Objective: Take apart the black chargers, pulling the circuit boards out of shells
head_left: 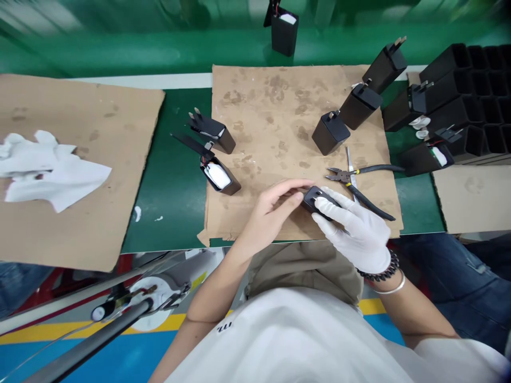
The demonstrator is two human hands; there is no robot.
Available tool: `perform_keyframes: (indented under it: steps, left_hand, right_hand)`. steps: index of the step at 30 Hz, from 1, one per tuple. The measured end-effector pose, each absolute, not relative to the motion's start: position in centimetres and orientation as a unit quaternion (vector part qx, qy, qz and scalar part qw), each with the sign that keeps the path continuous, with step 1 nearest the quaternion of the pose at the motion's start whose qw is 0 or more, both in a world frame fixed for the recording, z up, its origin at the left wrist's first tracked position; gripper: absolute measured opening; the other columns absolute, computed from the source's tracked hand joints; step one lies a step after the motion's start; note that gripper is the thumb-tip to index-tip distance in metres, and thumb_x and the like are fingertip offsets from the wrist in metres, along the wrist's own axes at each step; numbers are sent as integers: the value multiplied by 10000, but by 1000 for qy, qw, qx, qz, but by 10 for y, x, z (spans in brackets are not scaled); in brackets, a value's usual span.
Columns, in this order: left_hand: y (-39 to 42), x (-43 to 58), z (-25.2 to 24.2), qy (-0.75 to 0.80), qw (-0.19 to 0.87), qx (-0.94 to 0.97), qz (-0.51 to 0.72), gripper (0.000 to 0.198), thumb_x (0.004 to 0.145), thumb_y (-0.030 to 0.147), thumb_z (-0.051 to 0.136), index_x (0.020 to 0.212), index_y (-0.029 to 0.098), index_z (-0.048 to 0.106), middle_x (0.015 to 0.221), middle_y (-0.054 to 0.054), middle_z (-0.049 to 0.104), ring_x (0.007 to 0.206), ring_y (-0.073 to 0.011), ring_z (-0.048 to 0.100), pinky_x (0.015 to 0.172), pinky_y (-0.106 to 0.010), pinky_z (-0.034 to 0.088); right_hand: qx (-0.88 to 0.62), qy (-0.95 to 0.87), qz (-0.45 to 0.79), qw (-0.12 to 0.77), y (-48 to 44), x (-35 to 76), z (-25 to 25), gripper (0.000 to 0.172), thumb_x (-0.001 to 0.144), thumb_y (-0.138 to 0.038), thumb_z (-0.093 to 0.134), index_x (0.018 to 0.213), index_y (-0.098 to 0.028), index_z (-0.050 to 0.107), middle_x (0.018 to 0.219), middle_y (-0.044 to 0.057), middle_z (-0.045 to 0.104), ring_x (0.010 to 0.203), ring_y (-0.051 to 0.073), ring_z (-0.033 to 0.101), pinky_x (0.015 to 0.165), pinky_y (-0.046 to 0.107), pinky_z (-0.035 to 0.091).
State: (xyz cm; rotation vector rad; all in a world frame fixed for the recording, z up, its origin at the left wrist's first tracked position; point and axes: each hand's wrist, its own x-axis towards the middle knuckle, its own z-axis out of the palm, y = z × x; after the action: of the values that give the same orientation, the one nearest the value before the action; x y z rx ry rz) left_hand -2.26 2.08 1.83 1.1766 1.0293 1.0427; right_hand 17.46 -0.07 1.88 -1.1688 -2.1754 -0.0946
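Note:
A black plug-in power adapter (pixel 310 197) with metal prongs is held between my two hands near the front of the cardboard. My bare left hand (pixel 268 214) grips its left end, with the thumb and fingers closed on it. From the right, my right hand (pixel 357 229), in a white glove, has its fingers pressed on the adapter's top and side. Just beyond the glove lie diagonal cutters (pixel 340 175) with open black handles, over a thin metal tool (pixel 348 157). Three closed adapters (pixel 330 133) stand behind them. At the left, an adapter with its lid raised (pixel 219 175) shows a white inside, beside another adapter (pixel 217 133).
Stacked empty black housings (pixel 465 106) fill the far right, with open adapters (pixel 427 157) leaning nearby. Another open adapter (pixel 284 32) stands at the back. On the left cardboard (pixel 80 234) lie crumpled white gloves or cloth (pixel 51 170). Seated people's legs show at both sides.

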Motion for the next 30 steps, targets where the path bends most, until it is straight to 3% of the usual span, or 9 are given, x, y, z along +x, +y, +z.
perform_keyframes:
  steps: [4,8,11,14,16,19,23,27,30]
  left_hand:
    - [16,-28,17,460,576,462,492,167,973,249,637,1072,220,768,1052,-22,798,1026,-161,739,930,-240,559]
    - [14,-31,16,473,557,469,497,129,968,239,647,1008,219,768,1024,-17,794,1001,-154,739,915,-233,557]
    - [13,-32,13,486,550,484,477,138,977,252,637,1027,221,762,1063,-31,780,1041,-171,720,951,-259,539]
    - [10,-32,8,487,537,505,468,147,980,261,634,1042,221,761,1068,-43,762,1052,-184,700,969,-282,524]
    - [9,-31,7,483,532,508,475,144,978,255,634,1035,223,762,1060,-39,754,1043,-176,692,967,-273,521]
    - [9,-30,7,479,533,484,502,133,959,226,641,1013,223,763,1043,-32,751,1009,-158,698,912,-241,540]
    - [12,-31,8,481,532,458,525,113,932,222,660,985,210,759,1050,-39,742,974,-153,708,890,-235,560]
    - [7,-30,6,498,480,499,523,100,943,212,641,930,196,738,972,-49,728,925,-163,694,843,-256,559]
    - [-12,-15,7,468,316,552,614,144,958,146,570,902,200,691,840,-29,673,818,-154,649,763,-270,549]
  right_hand:
    - [-495,-812,38,306,-5,174,24,259,955,-291,675,1208,-291,732,1323,60,732,1000,237,791,773,299,652]
    - [-509,-793,67,328,0,169,13,313,946,-207,666,1235,-303,736,1261,19,763,1012,204,787,837,271,656]
    - [-495,-790,116,342,3,172,13,336,916,-210,715,1247,-267,729,1285,51,752,1098,217,765,962,300,639]
    - [-506,-767,155,361,1,175,18,304,876,-203,756,1174,-257,760,1234,58,772,1097,231,765,970,331,645]
    - [-537,-697,236,413,0,175,22,260,847,-204,783,1099,-268,778,1175,34,793,1074,234,772,962,353,654]
    - [-541,-488,482,487,4,171,27,257,819,-301,815,1071,-299,761,1150,-9,797,1009,220,783,824,345,697]
    - [-419,-257,748,446,15,164,31,282,826,-431,784,1094,-351,750,1205,-70,774,1093,145,754,804,213,672]
    - [-339,-178,827,411,19,161,30,237,884,-423,726,1101,-333,752,1228,-67,768,1261,102,673,806,109,619]
    - [-328,-147,834,419,18,162,32,185,926,-373,692,1094,-324,748,1246,-75,762,1302,59,636,814,32,562]
